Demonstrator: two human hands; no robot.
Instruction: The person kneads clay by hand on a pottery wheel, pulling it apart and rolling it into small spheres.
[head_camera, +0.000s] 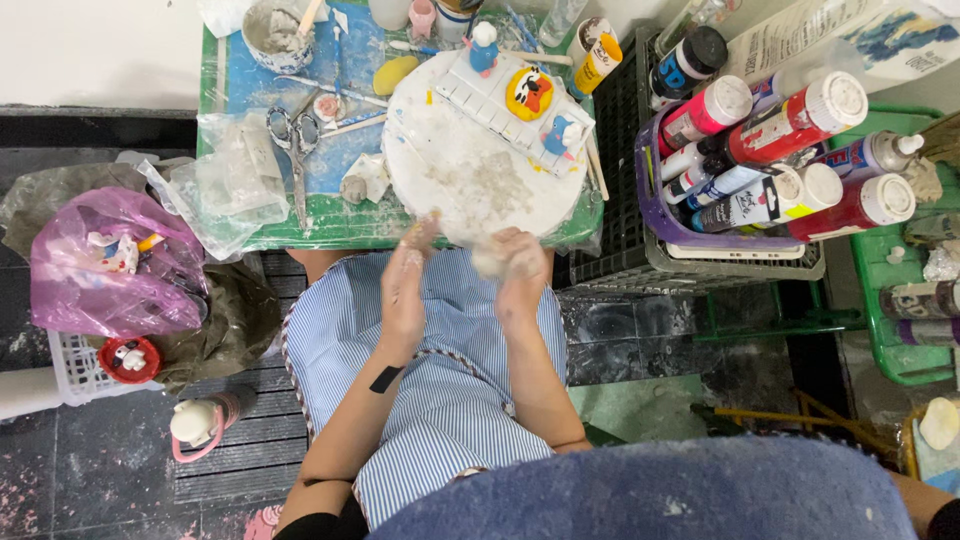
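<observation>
Head view, looking straight down. The left hand (405, 285) is held flat and upright, fingers straight and together, palm facing the right hand, dusted with white. The right hand (520, 275) is curled round a small pale lump of soft white clay (489, 263), which sits between the two palms just off the near edge of the small green-and-blue paint-stained table (300, 232), above the lap in a blue-and-white striped apron (440, 380). The lump is mostly hidden, so its shape cannot be told.

Judgement: rolling goes best with both palms flat and even pressure, and with the lump over the round white clay-smeared work board (470, 170), so crumbs land there and not on the apron.

On the far side of the board lies a white rectangular paint tray (495, 95) with small painted figurines, a blue one (484, 48) and a yellow-orange round one (529, 93).

Steel scissors (296, 150) lie on the left part of the table, beside crumpled clear plastic bags (225, 185).

Just off the right edge is a purple basket (650, 200) of red and white paint bottles (790, 125), lying tilted. A pink plastic bag (105, 265) sits on the floor to the left.
</observation>
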